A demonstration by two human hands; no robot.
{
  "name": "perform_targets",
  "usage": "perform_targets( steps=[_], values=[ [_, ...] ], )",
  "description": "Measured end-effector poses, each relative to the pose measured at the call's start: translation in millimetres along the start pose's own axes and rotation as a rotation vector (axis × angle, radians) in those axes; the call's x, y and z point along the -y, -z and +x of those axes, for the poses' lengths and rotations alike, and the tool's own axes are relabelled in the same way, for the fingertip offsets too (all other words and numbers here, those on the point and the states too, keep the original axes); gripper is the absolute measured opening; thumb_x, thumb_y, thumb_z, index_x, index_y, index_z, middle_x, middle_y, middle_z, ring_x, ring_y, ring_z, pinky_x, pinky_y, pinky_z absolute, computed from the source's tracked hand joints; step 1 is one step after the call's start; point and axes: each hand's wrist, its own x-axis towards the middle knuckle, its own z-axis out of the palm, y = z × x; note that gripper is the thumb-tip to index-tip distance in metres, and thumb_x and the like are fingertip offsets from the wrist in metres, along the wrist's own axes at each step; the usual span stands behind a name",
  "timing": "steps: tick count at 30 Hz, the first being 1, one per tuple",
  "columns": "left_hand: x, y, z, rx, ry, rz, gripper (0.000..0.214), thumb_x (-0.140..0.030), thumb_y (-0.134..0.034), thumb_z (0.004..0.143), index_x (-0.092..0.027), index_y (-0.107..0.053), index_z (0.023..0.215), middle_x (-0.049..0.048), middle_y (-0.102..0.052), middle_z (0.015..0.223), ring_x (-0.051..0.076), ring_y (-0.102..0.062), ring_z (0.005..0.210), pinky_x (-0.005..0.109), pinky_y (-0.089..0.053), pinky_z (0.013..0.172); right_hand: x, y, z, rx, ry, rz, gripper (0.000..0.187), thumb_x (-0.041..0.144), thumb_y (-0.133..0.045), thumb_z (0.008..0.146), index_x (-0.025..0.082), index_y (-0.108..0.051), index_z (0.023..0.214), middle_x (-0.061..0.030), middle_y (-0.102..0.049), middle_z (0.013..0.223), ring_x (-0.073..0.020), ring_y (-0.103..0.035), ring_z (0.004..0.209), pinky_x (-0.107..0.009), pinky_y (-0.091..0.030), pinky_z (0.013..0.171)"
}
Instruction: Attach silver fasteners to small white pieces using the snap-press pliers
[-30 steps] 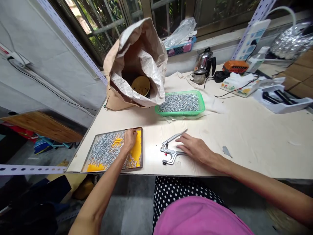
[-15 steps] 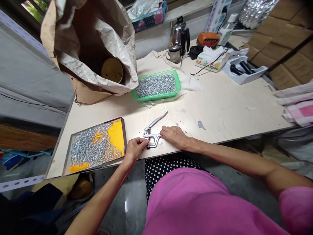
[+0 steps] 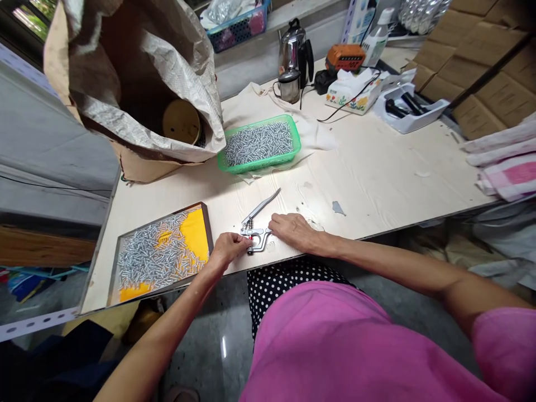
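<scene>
Silver hand pliers (image 3: 262,237) with a coil spring lie near the table's front edge, one long handle angled up and away to the right. My right hand (image 3: 293,231) is closed around the right end of their frame. At the jaw on the left, my left hand (image 3: 229,247) has thumb and fingertips pinched together beside a small red part; what they hold is too small to make out. Left of that hand sits a shallow tray (image 3: 205,223) with a yellow bottom, holding many small silver metal pins. A green basket (image 3: 295,146) behind the pliers holds more such pins.
A large open sack (image 3: 167,159) with a round tin (image 3: 181,123) inside stands at the back left. Along the back are a kettle (image 3: 292,50), a metal mug (image 3: 288,88), an orange battery pack (image 3: 344,57), a tissue box (image 3: 350,97) and a white tray (image 3: 408,124).
The camera view has shifted slightly, so the table and its things appear a little further left. Both hands keep their places at the pliers.
</scene>
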Motion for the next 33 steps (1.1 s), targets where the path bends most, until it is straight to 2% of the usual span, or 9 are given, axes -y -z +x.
perform_targets(
  steps=[6, 9, 12, 13, 16, 17, 19, 25, 33],
  values=[
    [-2, 1.2, -2, 0.105, 0.012, -0.058, 0.041, -0.053, -0.080, 0.062, -0.017, -0.064, 0.051, -0.0040, -0.046, 0.044, 0.009, -0.035, 0.047, 0.025, -0.027, 0.049, -1, -6, 0, 0.014, -0.002, -0.017, 0.025, 0.014, -0.039, 0.103, 0.016, -0.063, 0.107, -0.0093, -0.065, 0.106, -0.0164, -0.053, 0.076, -0.032, -0.024, 0.059],
    [-2, 0.3, -3, 0.091, 0.026, -0.057, 0.041, -0.053, -0.079, 0.063, -0.017, -0.063, 0.051, -0.0040, -0.046, 0.045, 0.009, -0.035, 0.046, 0.025, -0.027, 0.049, -2, -7, -1, 0.012, 0.011, -0.011, 0.026, 0.014, -0.038, 0.103, 0.016, -0.064, 0.107, -0.0098, -0.065, 0.106, -0.0175, -0.055, 0.079, -0.031, -0.030, 0.062],
    [0, -0.1, -3, 0.090, 0.034, -0.040, 0.043, -0.055, -0.080, 0.060, -0.018, -0.062, 0.051, -0.0044, -0.045, 0.044, 0.009, -0.035, 0.046, 0.025, -0.027, 0.049, -8, 0, -1, -0.001, 0.076, 0.021, 0.020, 0.027, -0.048, 0.102, 0.017, -0.065, 0.108, -0.0119, -0.065, 0.115, -0.0228, -0.058, 0.097, -0.033, -0.040, 0.075],
    [1, -0.1, -3, 0.094, 0.033, -0.041, 0.043, -0.056, -0.080, 0.058, -0.017, -0.063, 0.052, -0.0044, -0.045, 0.044, 0.009, -0.035, 0.046, 0.025, -0.027, 0.049, -12, 3, 0, -0.025, 0.099, 0.029, 0.025, 0.035, -0.056, 0.100, 0.017, -0.064, 0.114, -0.0141, -0.062, 0.125, -0.0264, -0.057, 0.107, -0.037, -0.043, 0.083],
    [3, -0.5, -3, 0.090, 0.031, -0.057, 0.044, -0.058, -0.080, 0.055, -0.017, -0.066, 0.055, -0.0040, -0.048, 0.045, 0.009, -0.037, 0.046, 0.025, -0.029, 0.049, -27, 10, 6, -0.095, 0.116, 0.018, 0.078, 0.058, -0.075, 0.082, 0.015, -0.049, 0.141, -0.0225, -0.042, 0.153, -0.0400, -0.038, 0.136, -0.057, -0.035, 0.106],
    [3, -0.7, -4, 0.086, 0.032, -0.060, 0.044, -0.058, -0.080, 0.054, -0.017, -0.066, 0.056, -0.0037, -0.048, 0.045, 0.009, -0.037, 0.047, 0.025, -0.030, 0.049, -32, 12, 9, -0.095, 0.111, 0.010, 0.091, 0.062, -0.077, 0.077, 0.014, -0.043, 0.146, -0.0244, -0.038, 0.155, -0.0434, -0.032, 0.141, -0.062, -0.030, 0.110],
    [4, -1.4, -5, 0.079, 0.039, -0.067, 0.044, -0.059, -0.080, 0.053, -0.017, -0.066, 0.056, -0.0032, -0.050, 0.046, 0.009, -0.039, 0.048, 0.025, -0.031, 0.049, -40, 12, 15, -0.062, 0.111, 0.002, 0.100, 0.066, -0.077, 0.074, 0.012, -0.040, 0.149, -0.0253, -0.040, 0.154, -0.0462, -0.026, 0.144, -0.069, -0.022, 0.113],
    [2, -1.9, -10, 0.087, 0.062, -0.116, 0.047, -0.059, -0.084, 0.052, -0.015, -0.069, 0.060, -0.0032, -0.052, 0.047, 0.009, -0.041, 0.048, 0.024, -0.034, 0.048, -41, 12, 23, -0.015, 0.122, 0.024, 0.090, 0.059, -0.078, 0.076, 0.014, -0.044, 0.146, -0.0199, -0.053, 0.140, -0.0392, -0.043, 0.129, -0.070, -0.020, 0.113],
    [3, -1.9, -11, 0.067, 0.073, -0.089, 0.048, -0.061, -0.083, 0.054, -0.016, -0.069, 0.060, -0.0026, -0.053, 0.050, 0.010, -0.042, 0.050, 0.024, -0.035, 0.050, -37, 14, 22, -0.017, 0.124, -0.007, 0.077, 0.052, -0.078, 0.080, 0.015, -0.049, 0.140, -0.0165, -0.058, 0.128, -0.0363, -0.046, 0.119, -0.071, -0.023, 0.108]
  ],
)
